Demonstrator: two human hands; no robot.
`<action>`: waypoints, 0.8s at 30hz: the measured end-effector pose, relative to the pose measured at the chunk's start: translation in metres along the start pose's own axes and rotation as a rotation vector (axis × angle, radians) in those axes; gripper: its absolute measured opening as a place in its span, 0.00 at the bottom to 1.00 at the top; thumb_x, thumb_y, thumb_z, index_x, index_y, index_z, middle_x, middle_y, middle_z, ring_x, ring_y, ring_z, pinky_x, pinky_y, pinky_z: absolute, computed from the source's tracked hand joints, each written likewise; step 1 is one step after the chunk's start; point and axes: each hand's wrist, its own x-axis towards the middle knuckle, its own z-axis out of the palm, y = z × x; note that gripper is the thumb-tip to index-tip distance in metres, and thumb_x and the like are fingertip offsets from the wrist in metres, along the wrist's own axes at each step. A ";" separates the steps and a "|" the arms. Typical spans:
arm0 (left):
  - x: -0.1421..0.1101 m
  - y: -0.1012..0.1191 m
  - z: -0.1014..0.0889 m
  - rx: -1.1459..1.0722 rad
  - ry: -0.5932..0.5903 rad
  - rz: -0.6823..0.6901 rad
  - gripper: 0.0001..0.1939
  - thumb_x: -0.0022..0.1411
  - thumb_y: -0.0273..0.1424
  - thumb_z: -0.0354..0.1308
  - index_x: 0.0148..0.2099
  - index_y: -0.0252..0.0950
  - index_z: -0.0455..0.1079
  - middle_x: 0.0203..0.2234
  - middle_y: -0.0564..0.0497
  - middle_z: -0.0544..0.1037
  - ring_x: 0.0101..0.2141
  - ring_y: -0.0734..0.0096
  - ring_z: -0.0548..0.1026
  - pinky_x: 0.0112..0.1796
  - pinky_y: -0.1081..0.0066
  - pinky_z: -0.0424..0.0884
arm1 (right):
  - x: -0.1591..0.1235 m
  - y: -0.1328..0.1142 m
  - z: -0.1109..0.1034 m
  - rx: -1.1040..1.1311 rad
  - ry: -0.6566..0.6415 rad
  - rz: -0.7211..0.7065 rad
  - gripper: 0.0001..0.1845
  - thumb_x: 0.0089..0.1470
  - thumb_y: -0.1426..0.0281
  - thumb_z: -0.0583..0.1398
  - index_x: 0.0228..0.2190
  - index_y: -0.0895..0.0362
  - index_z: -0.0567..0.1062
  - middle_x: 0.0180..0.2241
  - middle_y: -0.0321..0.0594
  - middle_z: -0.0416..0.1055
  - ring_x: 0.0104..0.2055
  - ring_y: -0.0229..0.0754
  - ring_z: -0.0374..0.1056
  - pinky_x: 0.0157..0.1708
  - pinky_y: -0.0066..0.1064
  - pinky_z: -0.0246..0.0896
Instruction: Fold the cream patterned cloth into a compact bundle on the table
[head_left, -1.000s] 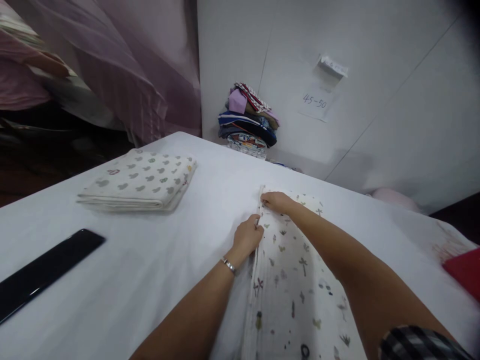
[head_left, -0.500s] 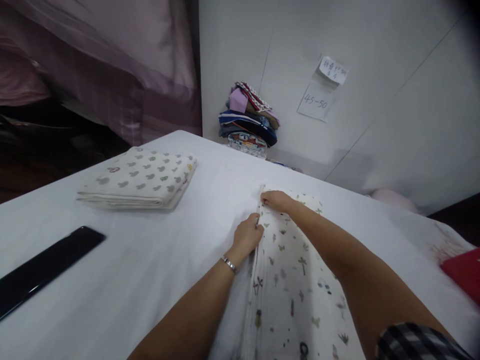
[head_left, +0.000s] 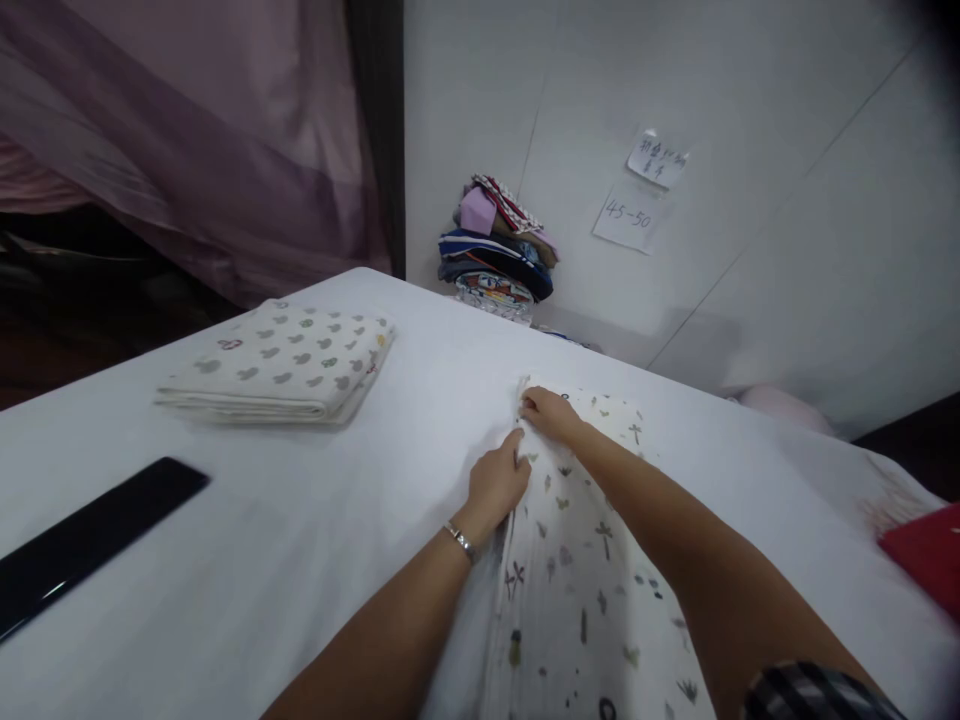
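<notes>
A white cloth [head_left: 577, 560] with small plant prints lies folded in a long strip, running from the lower edge of view toward the table's far side. My left hand [head_left: 497, 480] pinches the layered left edge of this cloth, its thumb on top. Just beyond it, my right hand [head_left: 549, 412] is closed on the same edge near the far corner, the arm crossing over the strip. Part of the cloth is hidden under my right forearm. To the left rests a folded white cloth [head_left: 292, 350] with grey rabbit-like prints, apart from both hands.
A black glossy flat object [head_left: 97, 540] lies on the white table cover [head_left: 337, 520] at left. Beyond the far edge a stack of folded fabrics [head_left: 499, 245] stands against the wall, where paper notes [head_left: 626, 218] hang. Something red [head_left: 926, 555] sits at the right edge.
Both hands keep their grip on the cloth's left edge, with only slight shifts of the fingers. The camera view has tilted a little.
</notes>
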 end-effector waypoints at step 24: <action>-0.001 0.003 0.005 0.163 -0.019 0.022 0.24 0.60 0.31 0.45 0.59 0.41 0.61 0.40 0.44 0.78 0.41 0.59 0.75 0.40 0.64 0.67 | 0.022 0.020 0.023 0.141 0.089 0.041 0.24 0.60 0.67 0.49 0.56 0.58 0.64 0.62 0.44 0.54 0.62 0.46 0.50 0.60 0.38 0.46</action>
